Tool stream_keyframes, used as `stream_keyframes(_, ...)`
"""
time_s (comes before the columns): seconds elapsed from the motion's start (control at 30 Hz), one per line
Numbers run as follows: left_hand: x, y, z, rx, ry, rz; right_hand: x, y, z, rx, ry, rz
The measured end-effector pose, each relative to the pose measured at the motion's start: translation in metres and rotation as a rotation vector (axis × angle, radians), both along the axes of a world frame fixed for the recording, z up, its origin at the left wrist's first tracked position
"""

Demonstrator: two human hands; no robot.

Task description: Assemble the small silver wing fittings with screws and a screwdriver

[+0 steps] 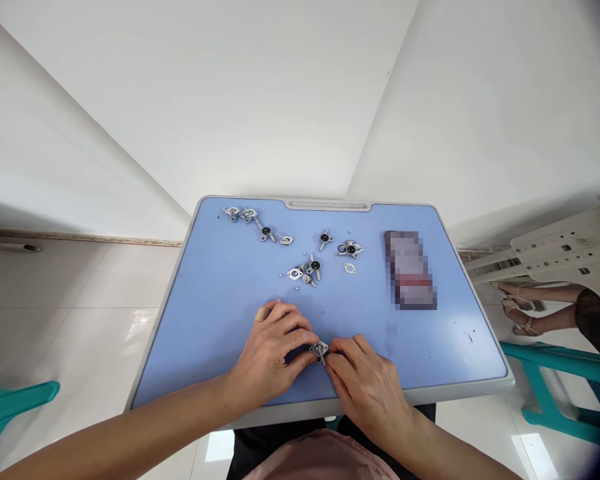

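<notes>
Near the front edge of the blue table (205,333), a small metal part (319,349) with a flat plate and a pin is held between both hands. My left hand (275,347) pinches its left side between thumb and fingers. On its right side, my right hand (365,380) has its fingertips closed on the part. Beyond the hands lie several metal pieces: a group with a black round top (315,266), a loose flat plate (349,268), another cluster (351,249), a single piece (325,238) and a row of pieces (267,231) at the back left.
A blurred-out dark rectangular object (413,270) lies on the table's right side. A green stool (555,373) stands at the right, and part of another (20,403) at the left. Another person's feet (527,313) show at the right. White walls rise behind the table.
</notes>
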State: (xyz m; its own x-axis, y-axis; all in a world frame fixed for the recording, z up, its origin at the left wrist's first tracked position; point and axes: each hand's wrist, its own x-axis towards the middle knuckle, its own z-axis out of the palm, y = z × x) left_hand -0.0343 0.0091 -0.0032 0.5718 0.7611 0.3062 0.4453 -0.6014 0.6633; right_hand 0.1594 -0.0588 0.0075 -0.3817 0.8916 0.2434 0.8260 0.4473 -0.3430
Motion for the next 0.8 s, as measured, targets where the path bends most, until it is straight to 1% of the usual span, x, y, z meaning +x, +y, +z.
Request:
stream_keyframes(0.3,-0.0001,0.0007,0.0006,-0.006,-0.015,0.003,0.0005,0.0007,-0.0027,-0.003,-0.003,0.000)
stream_keyframes(0.57,-0.0005,0.0005,-0.0020,0.013,-0.033,0.017,-0.0009,0.0013,-0.0009,0.018,-0.021,0.002)
stream_keyframes(0.8,-0.0003,-0.0009,0.0007,0.008,-0.009,0.009,-0.0007,0.0018,0.0013,0.008,-0.024,0.006)
